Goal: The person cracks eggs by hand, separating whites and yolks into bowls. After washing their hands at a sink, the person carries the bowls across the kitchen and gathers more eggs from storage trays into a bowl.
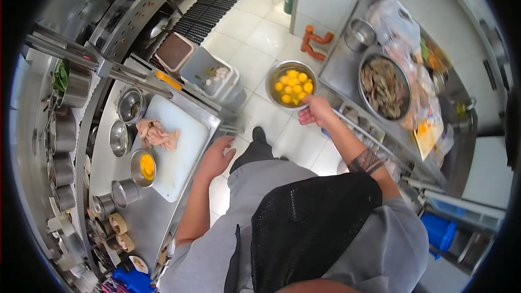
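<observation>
My right hand grips the rim of a round metal bowl, its thumb on the near edge and the fingers below. Several raw egg yolks lie in clear egg white inside it. The bowl hangs over the tiled floor between two counters. My left hand is held beside the left counter's edge with its fingers apart and nothing in it. Nearest to it is a white cutting board with pale raw meat on top. A small metal bowl with yellow egg stands against the board.
Metal bowls line the left counter. Beyond its end stands a grey bin with scraps. On the right counter are a large bowl of shrimp, plastic bags and a metal pot. An orange pipe sticks out near the wall.
</observation>
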Demonstrator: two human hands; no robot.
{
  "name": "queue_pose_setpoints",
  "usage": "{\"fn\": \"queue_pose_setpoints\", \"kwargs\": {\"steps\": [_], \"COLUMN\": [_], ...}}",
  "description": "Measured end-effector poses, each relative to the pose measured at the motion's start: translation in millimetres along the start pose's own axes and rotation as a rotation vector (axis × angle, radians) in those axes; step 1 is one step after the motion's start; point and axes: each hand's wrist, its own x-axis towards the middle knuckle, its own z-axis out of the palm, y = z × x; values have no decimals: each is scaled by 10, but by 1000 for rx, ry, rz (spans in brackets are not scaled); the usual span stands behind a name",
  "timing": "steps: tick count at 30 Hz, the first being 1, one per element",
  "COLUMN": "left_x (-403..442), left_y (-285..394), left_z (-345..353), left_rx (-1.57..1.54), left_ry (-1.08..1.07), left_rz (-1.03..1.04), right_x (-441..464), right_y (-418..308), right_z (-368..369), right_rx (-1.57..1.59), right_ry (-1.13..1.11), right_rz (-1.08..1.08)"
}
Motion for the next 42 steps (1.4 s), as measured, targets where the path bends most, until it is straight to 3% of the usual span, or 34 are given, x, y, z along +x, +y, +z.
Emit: {"fn": "queue_pose_setpoints", "kwargs": {"steps": [8, 11, 13, 16, 20, 24, 28, 30, 31, 32, 34, 36, 38, 39, 40, 42], "left_x": [1604, 2457, 3048, 3915, 5085, 6280, 7297, 7668, 7689, 7712, 7541, 7373, 7312, 7479, 7811, 8499], "left_y": [71, -71, -86, 171, 287, 385, -147, -919, -1056, -1382, -1969, -1538, -2406, -2366, -2216, -1814], "left_z": [-718, -1052, -1367, -1900, -2393, -2950, -3347, -3374, -3412, -3374, -3255, -3384, -2980, -3066, -3235, -3679], "left_rx": [-260, -147, -47, -94, 65, -20, 113, 209, 208, 254, 352, 265, 219, 194, 199, 77], "left_ry": [163, 212, 225, 147, 160, 131, 231, 287, 282, 186, -49, -114, -213, -399, -410, -523], "left_rz": [75, 63, 134, 71, 245, 285, 89, 51, -99, -270, -383, -503, -473, -497, -490, -748], "right_x": [1503, 1972, 2192, 2594, 3281, 4169, 5057, 5487, 5790, 6096, 6518, 6994, 7519, 7758, 8046, 8607], "right_y": [-657, -1068, -1448, -2106, -2846, -3616, -4544, -5001, -5175, -5357, -5907, -6420, -6867, -7101, -7325, -7674], "right_z": [37, 287, 433, 709, 988, 1168, 1371, 1479, 1510, 1527, 1603, 1686, 1763, 1800, 1811, 1864], "right_rx": [136, 117, 90, 108, 88, 42, -17, -35, -21, -9, 7, 12, 57, 65, 73, 99], "right_ry": [56, 159, 111, 107, 30, -52, -98, -126, -172, -215, -216, -221, -232, -213, -203, -180], "right_rz": [89, -26, -6, 84, 92, 113, 126, 113, 142, 166, 143, 129, 103, 81, 83, 99]}}
